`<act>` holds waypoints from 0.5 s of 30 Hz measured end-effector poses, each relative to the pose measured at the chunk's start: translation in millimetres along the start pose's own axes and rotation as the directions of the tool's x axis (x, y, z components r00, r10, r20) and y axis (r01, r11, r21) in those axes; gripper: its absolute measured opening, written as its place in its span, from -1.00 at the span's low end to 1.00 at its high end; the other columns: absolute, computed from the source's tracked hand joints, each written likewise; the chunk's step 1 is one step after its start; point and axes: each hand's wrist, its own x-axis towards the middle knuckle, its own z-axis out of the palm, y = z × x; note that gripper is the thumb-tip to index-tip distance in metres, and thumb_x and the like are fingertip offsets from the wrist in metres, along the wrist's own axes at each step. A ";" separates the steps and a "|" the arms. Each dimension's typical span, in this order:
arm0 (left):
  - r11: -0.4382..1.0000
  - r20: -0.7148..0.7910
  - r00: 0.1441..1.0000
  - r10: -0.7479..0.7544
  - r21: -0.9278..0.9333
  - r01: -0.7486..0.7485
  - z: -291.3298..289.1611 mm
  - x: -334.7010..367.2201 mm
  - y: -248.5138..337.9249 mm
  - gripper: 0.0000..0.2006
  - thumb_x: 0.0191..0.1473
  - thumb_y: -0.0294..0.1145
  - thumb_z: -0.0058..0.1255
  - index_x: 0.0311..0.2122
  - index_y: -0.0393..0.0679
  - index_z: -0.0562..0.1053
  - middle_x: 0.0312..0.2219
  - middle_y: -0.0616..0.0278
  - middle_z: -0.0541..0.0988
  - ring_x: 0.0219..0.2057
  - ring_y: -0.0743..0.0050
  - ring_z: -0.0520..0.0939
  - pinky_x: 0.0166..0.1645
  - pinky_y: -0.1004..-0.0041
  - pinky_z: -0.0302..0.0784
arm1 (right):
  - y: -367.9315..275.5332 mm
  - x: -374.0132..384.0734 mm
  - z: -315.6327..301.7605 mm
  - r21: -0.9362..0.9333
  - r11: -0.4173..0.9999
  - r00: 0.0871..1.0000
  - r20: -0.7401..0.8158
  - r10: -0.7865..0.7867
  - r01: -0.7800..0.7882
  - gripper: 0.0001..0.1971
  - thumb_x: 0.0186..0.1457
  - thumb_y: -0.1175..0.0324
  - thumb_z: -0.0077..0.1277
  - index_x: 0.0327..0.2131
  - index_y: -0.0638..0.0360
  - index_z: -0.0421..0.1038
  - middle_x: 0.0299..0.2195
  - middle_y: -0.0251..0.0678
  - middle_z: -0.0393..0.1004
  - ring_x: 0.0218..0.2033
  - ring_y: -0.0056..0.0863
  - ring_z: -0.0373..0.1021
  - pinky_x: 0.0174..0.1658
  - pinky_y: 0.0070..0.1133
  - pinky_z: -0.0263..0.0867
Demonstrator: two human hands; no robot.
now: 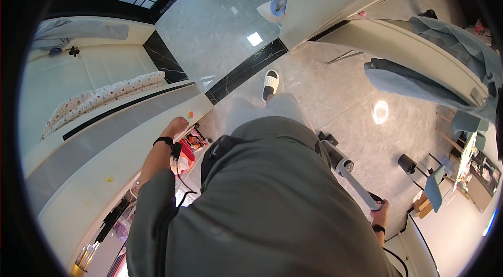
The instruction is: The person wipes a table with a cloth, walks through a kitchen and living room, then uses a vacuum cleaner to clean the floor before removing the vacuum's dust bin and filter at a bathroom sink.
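At the right, my right hand [381,213] is closed round the upper end of a long grey-and-white handle. That handle runs down to the dark body of what looks like a stick vacuum cleaner [340,164], partly hidden behind my shirt. My left hand [178,126] hangs at the left beside a white panel [157,127] with a small colourful sticker. Its fingers look curled in, and nothing shows in them. I cannot tell whether it touches the panel. Both wrists wear black bands with cables.
A black stone threshold [249,71] crosses the grey tiled floor [314,78] ahead of my slippered foot [270,85]. Open shelves with red items [193,146] lie below the left panel. Clothes [408,85] hang over a white piece at the right. A blue chair [433,189] stands at the far right.
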 end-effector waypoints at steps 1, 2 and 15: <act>1.000 -0.002 1.000 -0.016 0.000 0.016 -10.5 -9.4 -8.3 -0.77 0.09 -0.28 0.03 -0.28 -0.21 0.58 -0.57 0.13 0.61 -0.47 0.32 0.63 -0.35 0.26 0.51 | -13.9 6.5 -6.2 -0.005 0.999 0.998 0.029 0.048 -0.047 -0.75 0.23 0.17 -0.05 -0.50 -0.01 0.26 -0.62 -0.45 0.35 -0.59 -0.56 0.35 -0.41 -0.51 0.39; 0.988 0.064 0.989 -0.133 -0.070 0.138 -28.5 -15.7 -23.9 -0.79 0.09 -0.28 0.04 -0.29 -0.19 0.58 -0.57 0.17 0.61 -0.49 0.34 0.63 -0.36 0.29 0.51 | -25.1 20.2 -14.7 -0.006 0.995 0.993 0.064 0.104 -0.104 -0.70 0.22 0.15 -0.06 -0.59 -0.10 0.25 -0.65 -0.51 0.36 -0.58 -0.57 0.37 -0.42 -0.49 0.38; 0.748 -0.091 0.845 0.526 0.522 -0.410 -323.7 133.4 154.7 -0.70 0.11 -0.22 -0.12 -0.49 -0.18 0.54 -0.52 -0.12 0.60 -0.41 -0.17 0.63 -0.33 0.06 0.51 | 84.1 -6.9 -9.3 -0.019 0.970 0.966 0.103 -0.238 0.241 -0.65 0.27 0.08 -0.19 -0.24 0.11 0.49 -0.38 -0.36 0.53 -0.24 -0.43 0.43 -0.08 -0.37 0.33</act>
